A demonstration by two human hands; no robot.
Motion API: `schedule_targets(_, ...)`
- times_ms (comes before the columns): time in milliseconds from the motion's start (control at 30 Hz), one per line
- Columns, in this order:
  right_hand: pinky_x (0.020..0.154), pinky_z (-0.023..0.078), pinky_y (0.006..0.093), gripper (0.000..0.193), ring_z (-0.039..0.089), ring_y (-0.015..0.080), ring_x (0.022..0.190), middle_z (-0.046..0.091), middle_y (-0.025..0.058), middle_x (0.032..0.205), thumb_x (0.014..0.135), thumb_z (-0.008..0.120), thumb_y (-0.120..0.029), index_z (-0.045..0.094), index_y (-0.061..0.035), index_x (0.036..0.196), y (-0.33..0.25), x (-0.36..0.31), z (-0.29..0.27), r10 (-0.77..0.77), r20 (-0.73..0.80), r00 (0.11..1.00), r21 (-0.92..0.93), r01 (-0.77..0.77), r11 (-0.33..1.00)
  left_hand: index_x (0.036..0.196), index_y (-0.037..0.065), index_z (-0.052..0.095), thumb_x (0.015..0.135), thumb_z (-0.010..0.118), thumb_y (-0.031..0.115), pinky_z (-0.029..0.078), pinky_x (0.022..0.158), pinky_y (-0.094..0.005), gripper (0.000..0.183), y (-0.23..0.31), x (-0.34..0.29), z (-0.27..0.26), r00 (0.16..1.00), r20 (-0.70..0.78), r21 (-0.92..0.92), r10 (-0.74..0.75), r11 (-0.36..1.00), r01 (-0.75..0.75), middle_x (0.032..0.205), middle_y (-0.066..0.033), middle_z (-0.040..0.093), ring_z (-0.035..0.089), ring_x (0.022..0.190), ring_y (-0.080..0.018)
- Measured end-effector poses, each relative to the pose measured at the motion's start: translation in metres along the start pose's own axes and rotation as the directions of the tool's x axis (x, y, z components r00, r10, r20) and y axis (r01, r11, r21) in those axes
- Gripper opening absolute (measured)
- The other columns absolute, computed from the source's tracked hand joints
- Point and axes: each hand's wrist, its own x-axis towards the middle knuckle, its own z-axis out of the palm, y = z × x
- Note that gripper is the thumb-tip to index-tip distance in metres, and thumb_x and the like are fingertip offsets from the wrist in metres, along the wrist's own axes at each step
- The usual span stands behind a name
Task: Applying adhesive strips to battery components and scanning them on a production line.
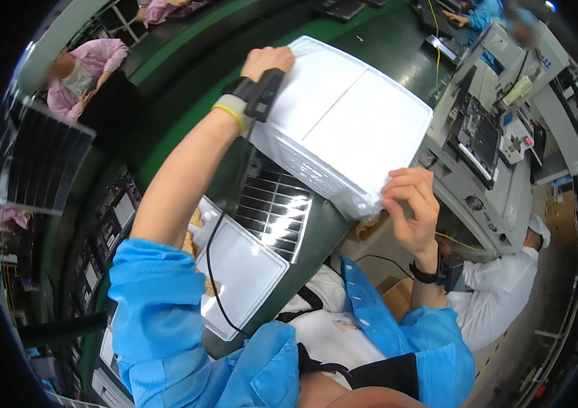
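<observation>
A worker in blue sleeves spreads both hands across a white stack [353, 112], which lies between them above a dark green bench. The left hand [268, 62] curls over the far left corner, fingertips hidden, so whether it grips or merely rests cannot be told; the right hand [409, 206] is narrow at the near right corner, its thumb close to bent fingers, apparently pinching clear film [364, 206]. Handling such a load well, in our judgement, calls for opposite corners at matching height, even pressure from both palms, and a hold on the solid rim rather than on film alone, which could slip or tear. The black cable [211, 262] below the left hand is best held clear of the edges. The count: 2 hands, 1 white stack, its layers too merged to number, its top split by 1 thin line into 2 panels; 1 dark gridded panel [279, 214] below the left hand, toward the body; 1 flat white tray [255, 272] nearer the body, left of and below the right hand. Around them, 1 co-worker in white [500, 292] is below and right of the right hand, 1 co-worker in pink [102, 58] left of the left hand, and 1 grey machine [483, 211] right of the right hand.
</observation>
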Motion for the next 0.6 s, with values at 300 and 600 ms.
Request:
schedule_targets(300, 0.077, 0.053, 0.037, 0.007, 0.069, 0.0278, 0.084, 0.071, 0.0157, 0.084, 0.078, 0.076, -0.002, 0.071, 0.0027, 0.08, 0.022, -0.065, -0.047, 0.33, 0.472, 0.817, 0.038, -0.393, 0.919, 0.103, 0.002, 0.064, 0.095, 0.063, 0.02, 0.059, 0.08, -0.0504, 0.02, -0.02, -0.014, -0.003, 0.98, -0.102, -0.201, -0.169, 0.969, 0.146, 0.091, -0.0229, 0.074, 0.073, 0.089, -0.041)
schedule_targets(600, 0.083, 0.055, 0.0395, 0.023, 0.07, 0.031, 0.091, 0.07, 0.0164, 0.099, 0.092, 0.07, -0.015, 0.069, 0.0001, 0.109, 0.065, 0.198, 0.006, 0.018, 0.41, 0.912, -0.012, -0.015, 1.0, 0.094, -0.001, 0.074, 0.083, 0.068, 0.022, 0.061, 0.083, -0.0505, 0.027, -0.04, -0.072, -0.03, 0.962, 0.121, -0.202, -0.246, 0.943, 0.266, 0.095, -0.0274, 0.073, 0.073, 0.09, -0.0442)
